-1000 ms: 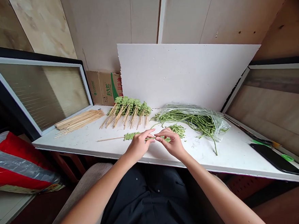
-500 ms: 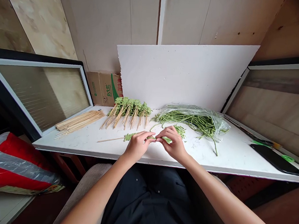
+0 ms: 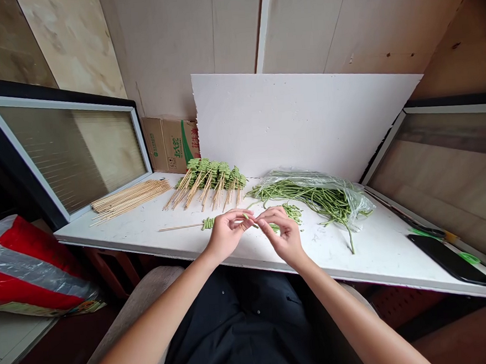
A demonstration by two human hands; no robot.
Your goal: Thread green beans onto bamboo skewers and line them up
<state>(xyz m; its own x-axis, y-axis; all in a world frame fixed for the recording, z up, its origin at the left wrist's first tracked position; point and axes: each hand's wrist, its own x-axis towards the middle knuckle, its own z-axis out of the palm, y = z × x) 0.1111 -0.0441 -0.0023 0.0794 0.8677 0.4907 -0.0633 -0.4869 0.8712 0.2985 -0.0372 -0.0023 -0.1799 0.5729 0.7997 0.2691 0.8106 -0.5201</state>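
My left hand (image 3: pixel 227 236) pinches a short piece of green bean (image 3: pixel 250 220) between thumb and fingers, just above the table's front part. My right hand (image 3: pixel 283 233) meets it there, thumb and fingertips closed at the other end of the piece. Just left of my left hand lies a skewer (image 3: pixel 180 228) with bean pieces (image 3: pixel 208 223) threaded on it, partly hidden by that hand. Behind my right hand is a small heap of cut bean pieces (image 3: pixel 294 213), also partly covered.
Bare sticks (image 3: pixel 130 201) lie at the left of the white table (image 3: pixel 336 264). Finished bean skewers (image 3: pixel 213 176) are stacked at the back, before a cardboard box (image 3: pixel 168 145). Long beans (image 3: pixel 310 194) spill from a plastic bag (image 3: pixel 354 196). A black phone (image 3: pixel 450 259) lies at the right.
The bean piece between my hands has turned from nearly level to tilted. My right thumb has shifted upward and my left fingers have lifted slightly. Everything on the table stays in place.
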